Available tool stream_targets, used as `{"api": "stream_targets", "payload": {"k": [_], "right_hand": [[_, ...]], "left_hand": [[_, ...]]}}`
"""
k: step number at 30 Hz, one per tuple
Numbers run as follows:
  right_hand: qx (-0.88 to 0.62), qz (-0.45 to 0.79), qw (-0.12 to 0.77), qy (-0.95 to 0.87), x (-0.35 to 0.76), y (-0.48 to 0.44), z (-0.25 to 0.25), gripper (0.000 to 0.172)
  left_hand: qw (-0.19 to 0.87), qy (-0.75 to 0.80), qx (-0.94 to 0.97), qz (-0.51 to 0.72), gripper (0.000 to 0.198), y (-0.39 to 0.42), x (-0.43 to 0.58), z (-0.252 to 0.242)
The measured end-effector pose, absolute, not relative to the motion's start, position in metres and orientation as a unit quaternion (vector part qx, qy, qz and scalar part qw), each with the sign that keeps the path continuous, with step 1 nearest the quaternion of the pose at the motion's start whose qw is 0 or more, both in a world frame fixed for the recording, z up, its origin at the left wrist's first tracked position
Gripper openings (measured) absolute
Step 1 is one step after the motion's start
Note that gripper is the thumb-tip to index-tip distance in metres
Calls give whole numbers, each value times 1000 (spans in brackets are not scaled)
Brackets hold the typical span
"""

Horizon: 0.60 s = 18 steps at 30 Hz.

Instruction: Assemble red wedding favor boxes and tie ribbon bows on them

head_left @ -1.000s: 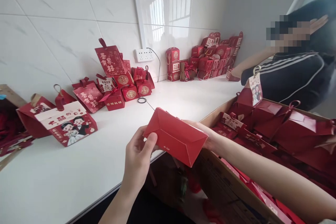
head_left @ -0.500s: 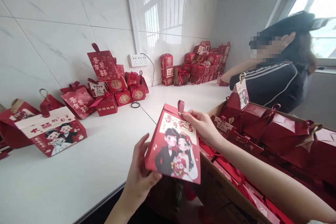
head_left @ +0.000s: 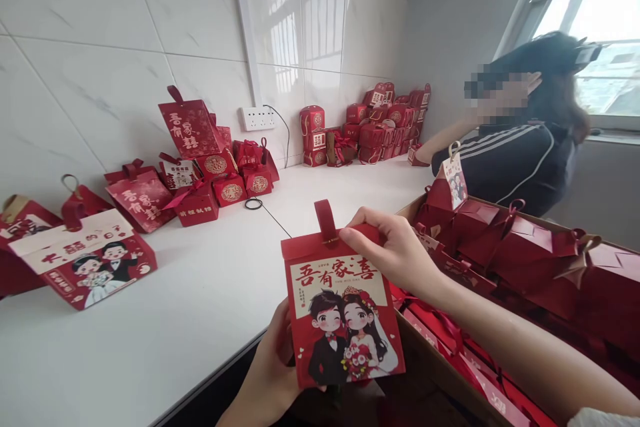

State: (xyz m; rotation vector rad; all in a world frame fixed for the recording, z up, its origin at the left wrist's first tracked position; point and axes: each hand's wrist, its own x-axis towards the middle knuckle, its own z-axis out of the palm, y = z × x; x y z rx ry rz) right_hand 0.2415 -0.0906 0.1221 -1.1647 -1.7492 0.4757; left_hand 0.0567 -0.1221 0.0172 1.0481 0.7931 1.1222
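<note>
A red gift box (head_left: 345, 327) with a cartoon bride and groom on its front is held upright before me, over the table's near edge. A red ribbon loop (head_left: 325, 219) sticks up from its folded top. My left hand (head_left: 275, 367) grips the box's lower left side, its fingers partly hidden behind it. At the top right corner, beside the ribbon loop, my right hand (head_left: 393, 247) pinches the box's upper edge with the thumb in front.
A carton (head_left: 425, 353) full of red boxes stands at the right. More gift boxes (head_left: 87, 260) line the white table (head_left: 200, 307) along the tiled wall, near a power strip (head_left: 259, 118). A black ring (head_left: 253, 203) lies there. Another person (head_left: 510, 153) sits beyond the carton.
The gift box has come lower and slightly right, and its front now faces me more squarely. Both hands moved with it, keeping hold. The view has shifted slightly.
</note>
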Motion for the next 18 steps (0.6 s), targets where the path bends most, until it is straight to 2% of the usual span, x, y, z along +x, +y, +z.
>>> {"api": "stream_targets", "payload": {"k": [11,18], "right_hand": [[-507,217,444,-706,243,-88,127,23],[-494,228,458,-703,242,-88,125,21]], "left_hand": [[649,370,459,481,82,-123,57,18],[652,364,452,489,85,-121,55,14]]}}
